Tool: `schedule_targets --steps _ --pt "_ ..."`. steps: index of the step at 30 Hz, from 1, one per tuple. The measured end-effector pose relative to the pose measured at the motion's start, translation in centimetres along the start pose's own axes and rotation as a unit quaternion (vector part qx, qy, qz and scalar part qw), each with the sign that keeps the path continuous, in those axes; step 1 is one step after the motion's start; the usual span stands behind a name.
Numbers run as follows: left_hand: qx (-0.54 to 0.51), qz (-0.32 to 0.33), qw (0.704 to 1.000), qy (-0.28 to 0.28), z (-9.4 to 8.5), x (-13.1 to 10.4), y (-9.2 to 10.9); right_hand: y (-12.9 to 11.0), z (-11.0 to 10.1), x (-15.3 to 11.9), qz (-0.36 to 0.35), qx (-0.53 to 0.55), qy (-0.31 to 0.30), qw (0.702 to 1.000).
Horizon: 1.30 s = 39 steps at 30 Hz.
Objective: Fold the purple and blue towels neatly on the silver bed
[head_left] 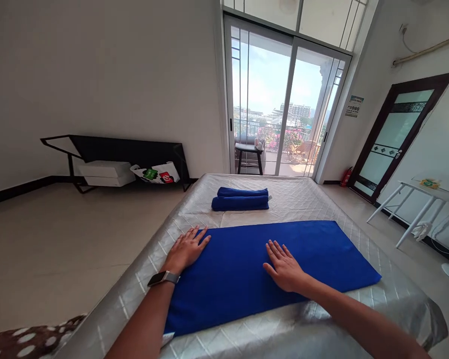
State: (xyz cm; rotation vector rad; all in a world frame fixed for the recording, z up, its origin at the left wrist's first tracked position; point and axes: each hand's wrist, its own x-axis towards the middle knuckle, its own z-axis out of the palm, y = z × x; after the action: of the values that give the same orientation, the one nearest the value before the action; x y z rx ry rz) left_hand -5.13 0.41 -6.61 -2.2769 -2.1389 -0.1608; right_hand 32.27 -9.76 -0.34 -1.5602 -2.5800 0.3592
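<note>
Head view, from your hands outward:

- Your left hand (185, 249) lies palm down on the near-left part of the spread blue cloth (243, 279), at its left edge, fingers a little apart, gripping nothing. A watch (163, 278) circles that wrist.
- Your right hand (284, 269) rests flat around the middle of the same cloth, fingers close together, thumb held away, clamped on nothing.
- The blue cloth lies open and mostly smooth across the silvery quilted cover (277, 331), with a pale tag (167, 338) at its near left corner.
- Beyond its far edge, two blue rolls (240, 202) sit side by side on the cover, apart from the cloth.
- At your lower left, you have brown spotted fabric (30, 341).
- Farther left, by the wall, a black rack (125, 149) holds white boxes (107, 173) and a printed bag (157, 173).
- Straight ahead, a dark stool (249, 148) shows at the sliding glass doors (262, 85).
- To your right are a fire extinguisher (346, 177), a dark-framed door (396, 134) and a white side table (443, 193).
</note>
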Motion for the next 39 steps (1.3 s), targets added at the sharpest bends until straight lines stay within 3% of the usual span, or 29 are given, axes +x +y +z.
schedule_targets --steps 2,5,9,13,15,18,21,24,29,33,36,39 --pt "0.004 -0.006 1.000 0.006 0.4 0.1 -0.2 -0.3 0.0 -0.2 0.010 0.013 -0.019 1.000" --pt "0.013 -0.002 1.000 0.011 1.0 0.3 -0.5 2.1 -0.1 -1.2 0.059 0.004 -0.019 0.998" --pt "0.009 0.007 1.000 0.022 1.4 0.7 -0.8 9.5 0.0 -4.4 0.178 -0.032 0.019 0.983" --pt "-0.010 0.005 1.000 0.027 1.2 0.9 -0.6 17.9 -1.1 -9.3 0.321 -0.102 0.091 0.937" --pt "-0.014 0.003 1.000 0.027 0.8 0.8 -0.4 20.6 -2.3 -11.4 0.350 -0.121 0.107 0.923" --pt "-0.009 0.001 1.000 0.019 0.3 0.6 -0.1 22.3 -3.9 -13.2 0.364 -0.133 0.119 0.914" --pt "0.001 0.007 1.000 0.011 -0.1 0.3 0.0 22.0 -4.2 -13.0 0.364 -0.138 0.128 0.912" --pt "0.011 0.019 1.000 0.004 -0.5 0.0 0.0 19.5 -3.2 -11.1 0.335 -0.139 0.125 0.924" --pt "0.008 -0.003 1.000 -0.004 -0.6 -0.1 0.4 10.9 -2.0 -4.9 0.146 -0.088 0.040 0.985" --pt "0.020 0.005 1.000 0.018 0.3 0.2 0.1 4.8 -2.1 0.6 0.080 -0.023 0.002 0.997" --pt "0.031 0.011 0.999 0.026 1.1 0.3 -0.5 3.0 -1.9 3.9 0.076 -0.003 -0.001 0.997" --pt "0.025 0.007 0.999 0.031 1.4 0.4 -0.8 3.6 -1.6 5.7 0.102 0.002 -0.006 0.995"
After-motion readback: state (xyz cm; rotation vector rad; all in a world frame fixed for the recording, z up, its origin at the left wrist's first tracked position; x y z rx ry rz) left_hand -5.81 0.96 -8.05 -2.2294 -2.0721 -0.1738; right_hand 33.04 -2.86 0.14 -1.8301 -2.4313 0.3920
